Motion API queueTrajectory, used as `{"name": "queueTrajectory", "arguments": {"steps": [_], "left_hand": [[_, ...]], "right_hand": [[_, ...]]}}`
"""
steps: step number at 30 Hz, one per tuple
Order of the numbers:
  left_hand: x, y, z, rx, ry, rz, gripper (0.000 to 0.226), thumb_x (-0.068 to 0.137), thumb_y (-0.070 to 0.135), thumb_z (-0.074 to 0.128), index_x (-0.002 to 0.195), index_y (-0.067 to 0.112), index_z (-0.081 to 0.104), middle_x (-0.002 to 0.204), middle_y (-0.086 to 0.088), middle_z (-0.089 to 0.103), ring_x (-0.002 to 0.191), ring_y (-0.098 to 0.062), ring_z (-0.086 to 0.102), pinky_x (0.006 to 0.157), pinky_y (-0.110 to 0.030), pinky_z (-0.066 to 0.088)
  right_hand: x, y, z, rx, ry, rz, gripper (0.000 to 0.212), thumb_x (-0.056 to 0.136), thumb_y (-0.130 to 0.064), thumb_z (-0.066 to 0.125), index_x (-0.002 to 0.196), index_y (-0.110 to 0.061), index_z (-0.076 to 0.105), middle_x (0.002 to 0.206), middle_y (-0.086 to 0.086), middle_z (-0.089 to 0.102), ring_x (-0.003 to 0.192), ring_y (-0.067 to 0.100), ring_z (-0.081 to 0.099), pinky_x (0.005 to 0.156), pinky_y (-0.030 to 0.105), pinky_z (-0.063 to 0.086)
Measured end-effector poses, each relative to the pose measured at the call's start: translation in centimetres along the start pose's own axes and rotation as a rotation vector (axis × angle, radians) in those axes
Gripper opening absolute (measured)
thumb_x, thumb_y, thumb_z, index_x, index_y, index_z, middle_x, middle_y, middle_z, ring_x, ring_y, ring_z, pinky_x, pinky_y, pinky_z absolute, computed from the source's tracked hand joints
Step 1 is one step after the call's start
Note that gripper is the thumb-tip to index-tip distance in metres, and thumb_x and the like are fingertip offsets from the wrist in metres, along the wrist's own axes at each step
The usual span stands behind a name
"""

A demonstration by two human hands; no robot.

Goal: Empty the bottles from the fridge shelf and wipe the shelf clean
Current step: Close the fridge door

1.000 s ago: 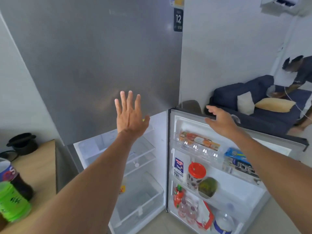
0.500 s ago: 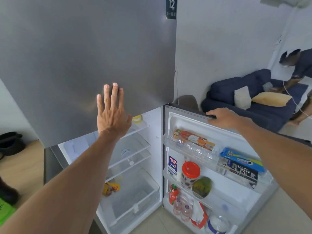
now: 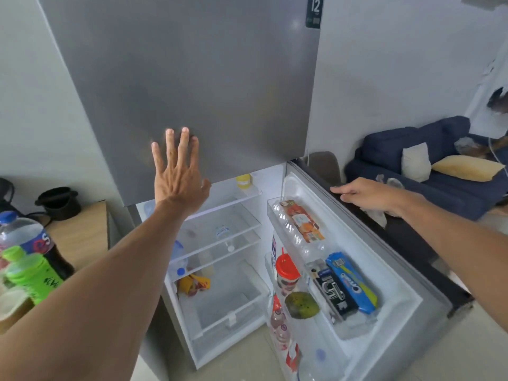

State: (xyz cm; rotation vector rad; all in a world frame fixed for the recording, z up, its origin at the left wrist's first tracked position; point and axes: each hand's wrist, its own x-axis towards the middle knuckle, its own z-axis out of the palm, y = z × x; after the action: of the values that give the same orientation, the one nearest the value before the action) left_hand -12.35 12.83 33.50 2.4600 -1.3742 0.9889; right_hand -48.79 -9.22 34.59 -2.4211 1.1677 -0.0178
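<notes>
The lower fridge compartment stands open. A clear water bottle (image 3: 223, 233) lies on the middle glass shelf (image 3: 242, 215), and another bottle with a blue cap (image 3: 178, 258) lies at the shelf's left end. My left hand (image 3: 178, 180) is spread flat against the grey freezer door (image 3: 192, 78) above the compartment and holds nothing. My right hand (image 3: 368, 193) grips the top edge of the open fridge door (image 3: 316, 171). A dark soda bottle (image 3: 33, 243) and a green bottle (image 3: 33, 273) stand on the wooden counter (image 3: 79, 235) at the left.
The door bins hold snack packs (image 3: 349, 287), a red-lidded cup (image 3: 286, 270), a green fruit (image 3: 301, 305) and small bottles (image 3: 279, 325). A yellow-lidded jar (image 3: 243, 180) sits on the top shelf. A black pot (image 3: 59, 200) is on the counter. A blue sofa (image 3: 412, 149) and a person (image 3: 499, 100) are at the right.
My left hand rose from in front of the compartment onto the freezer door. My right hand dropped onto the fridge door's top edge and closed on it.
</notes>
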Motion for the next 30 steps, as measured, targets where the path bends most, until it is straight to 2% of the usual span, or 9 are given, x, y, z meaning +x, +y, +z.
{"name": "queueTrajectory", "arguments": {"steps": [7,10,16,21,26,30], "left_hand": [[-1.6,-3.5,-1.4,0.037,-0.005,-0.035,0.097,0.088,0.047,0.059,0.164,0.013,0.009,0.173,-0.012,-0.005,0.157,-0.044,-0.01,0.126,-0.062,-0.003],[-2.2,-4.8,-1.5,0.056,0.004,-0.036,0.097,0.088,0.047,0.06,0.165,0.017,0.008,0.173,-0.011,-0.007,0.157,-0.044,-0.01,0.125,-0.063,-0.003],[-2.8,-7.3,-1.7,0.075,0.022,0.005,0.092,0.089,0.038,0.061,0.164,0.018,0.012,0.173,-0.012,-0.002,0.157,-0.046,-0.007,0.125,-0.065,0.001],[-2.8,-8.8,-2.2,0.127,0.044,0.093,0.082,0.094,0.03,0.055,0.164,0.015,0.015,0.173,-0.013,0.003,0.157,-0.047,-0.002,0.125,-0.064,0.002],[-2.9,-10.1,-2.4,0.136,0.078,0.153,0.067,0.101,0.024,0.042,0.164,0.015,0.02,0.173,-0.011,0.009,0.158,-0.046,0.002,0.126,-0.062,0.003],[-3.1,-10.0,-2.2,0.107,0.094,0.166,0.064,0.102,0.021,0.039,0.163,0.014,0.021,0.173,-0.011,0.009,0.158,-0.046,0.001,0.127,-0.059,0.005]], "right_hand": [[-0.3,-4.6,4.5,-0.09,0.079,-0.14,0.05,0.105,-0.044,0.035,0.153,-0.031,0.032,0.159,-0.009,0.031,0.147,0.021,0.032,0.121,0.038,0.023],[0.0,-6.7,6.4,-0.033,0.076,-0.159,0.054,0.104,-0.05,0.029,0.156,-0.034,0.023,0.162,-0.01,0.02,0.15,0.021,0.023,0.121,0.035,0.018],[1.8,-9.3,9.8,-0.014,0.047,-0.227,0.062,0.1,-0.062,0.018,0.156,-0.041,0.0,0.165,-0.014,-0.002,0.153,0.019,0.011,0.124,0.041,0.011],[3.8,-10.2,12.5,-0.167,0.04,-0.331,0.068,0.102,-0.058,0.011,0.158,-0.022,-0.005,0.166,-0.009,-0.01,0.151,0.006,-0.009,0.125,0.04,0.001],[7.2,-12.8,13.1,-0.29,0.053,-0.37,0.064,0.105,-0.049,0.012,0.158,-0.018,-0.003,0.166,-0.003,-0.01,0.153,0.011,-0.009,0.125,0.041,0.001],[9.0,-15.2,14.1,-0.339,0.053,-0.351,0.066,0.105,-0.043,0.018,0.158,-0.014,-0.007,0.166,0.002,-0.013,0.153,0.016,-0.01,0.124,0.044,0.001]]}}
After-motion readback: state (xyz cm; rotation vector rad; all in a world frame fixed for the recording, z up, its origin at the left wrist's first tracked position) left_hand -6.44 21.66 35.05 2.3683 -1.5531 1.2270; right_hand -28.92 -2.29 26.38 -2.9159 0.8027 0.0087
